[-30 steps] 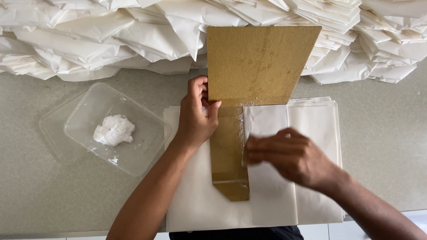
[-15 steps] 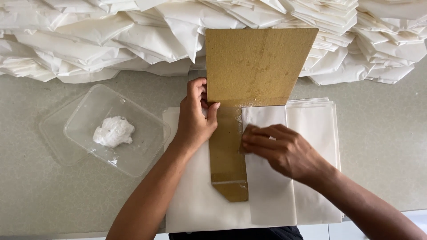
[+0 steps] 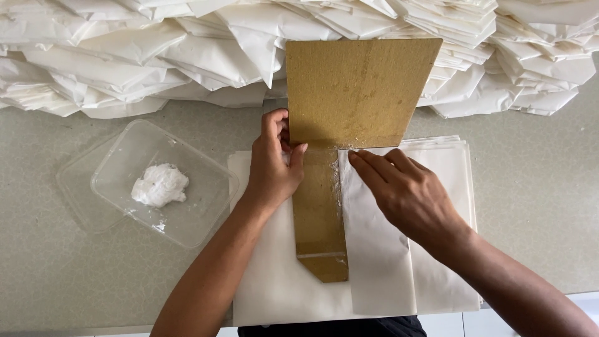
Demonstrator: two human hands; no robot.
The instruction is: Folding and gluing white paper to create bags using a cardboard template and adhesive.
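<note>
Sitting at far left on the tabletop (image 3: 56, 274), a clear plastic tray (image 3: 118, 187) holds a lump of white paste (image 3: 160, 185). The left hand (image 3: 272, 168) pinches the brown cardboard template (image 3: 349, 112) where it narrows; holding it flat should stop it sliding. The right hand (image 3: 405, 193), fingers flat and grasping nothing, presses the folded white paper flap (image 3: 374, 249) along the template's pasted edge; firm, even strokes should bond it.

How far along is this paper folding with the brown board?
Done: a big heap of folded white paper pieces lies at the back. In hand: the left hand steadies the brown cardboard template on the flat white sheets while the right hand presses a folded flap beside it. Left: a stack of sheets underneath, and white paste in the clear plastic tub.
</note>
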